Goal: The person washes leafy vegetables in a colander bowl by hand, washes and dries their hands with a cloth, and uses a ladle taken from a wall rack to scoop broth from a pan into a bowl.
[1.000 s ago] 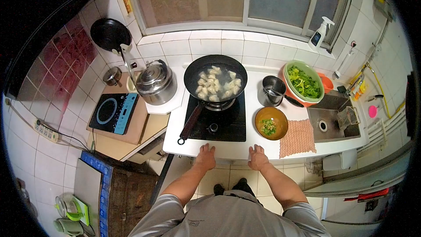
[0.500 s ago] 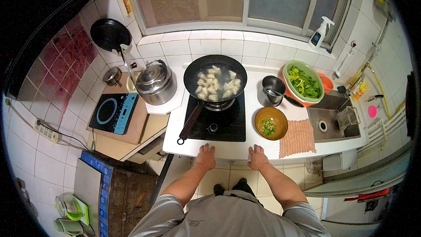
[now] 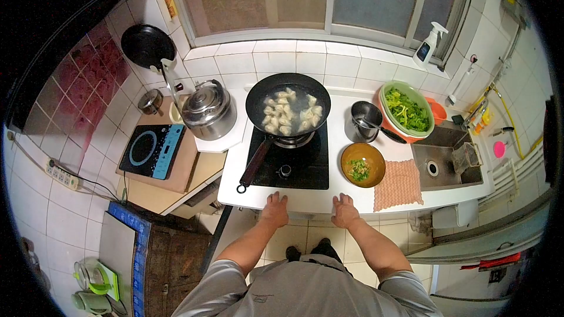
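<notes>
At the front edge of the white counter, my left hand rests with its fingers laid on the top, holding nothing. My right hand leans on the same edge, fingers also out and empty. Ahead of them a dark wok sits on the black gas stove, its long handle slanting toward my left hand. Several pale dumplings lie in the cloudy water inside it. An amber bowl with chopped greens stands beyond my right hand, beside a pink textured cloth.
A steel kettle and an induction cooker are on the left. To the right are a dark pot with a utensil inside, a basin of leafy greens and a sink. A spray bottle stands on the windowsill.
</notes>
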The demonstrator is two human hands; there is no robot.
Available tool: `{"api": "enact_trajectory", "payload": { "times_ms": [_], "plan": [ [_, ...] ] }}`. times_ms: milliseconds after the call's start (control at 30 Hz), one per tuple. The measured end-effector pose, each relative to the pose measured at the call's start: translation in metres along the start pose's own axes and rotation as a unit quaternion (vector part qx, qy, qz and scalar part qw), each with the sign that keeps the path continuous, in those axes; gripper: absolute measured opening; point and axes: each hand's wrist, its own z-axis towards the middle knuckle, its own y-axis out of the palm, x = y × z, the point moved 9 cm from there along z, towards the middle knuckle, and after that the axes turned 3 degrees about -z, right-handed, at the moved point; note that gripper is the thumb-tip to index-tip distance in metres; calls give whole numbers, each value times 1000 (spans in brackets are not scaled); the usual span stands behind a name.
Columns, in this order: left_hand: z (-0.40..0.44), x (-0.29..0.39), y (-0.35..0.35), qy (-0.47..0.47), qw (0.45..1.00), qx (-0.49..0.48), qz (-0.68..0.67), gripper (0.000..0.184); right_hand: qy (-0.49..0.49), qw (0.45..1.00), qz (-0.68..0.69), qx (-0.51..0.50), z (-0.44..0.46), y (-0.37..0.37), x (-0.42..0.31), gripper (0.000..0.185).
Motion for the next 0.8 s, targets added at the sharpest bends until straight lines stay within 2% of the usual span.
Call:
{"api": "enact_trajectory", "payload": {
  "times_ms": [267, 433, 667, 800],
  "plan": [
    [-6, 6, -10, 25, 999, 9, -26, 63, -7, 1000, 5, 6, -2, -4, -3, 78],
    [-4, 6, -6, 37, 999, 18, -8, 62, -24, 998, -37, 34, -4, -9, -7, 72],
    [4, -2, 7, 24, 999, 27, 18, 68, -20, 998, -37, 46, -4, -8, -5, 74],
    [-1, 3, -2, 30, 999, 13, 1, 65, -7, 1000, -19, -8, -3, -7, -4, 78]
  ]
}}
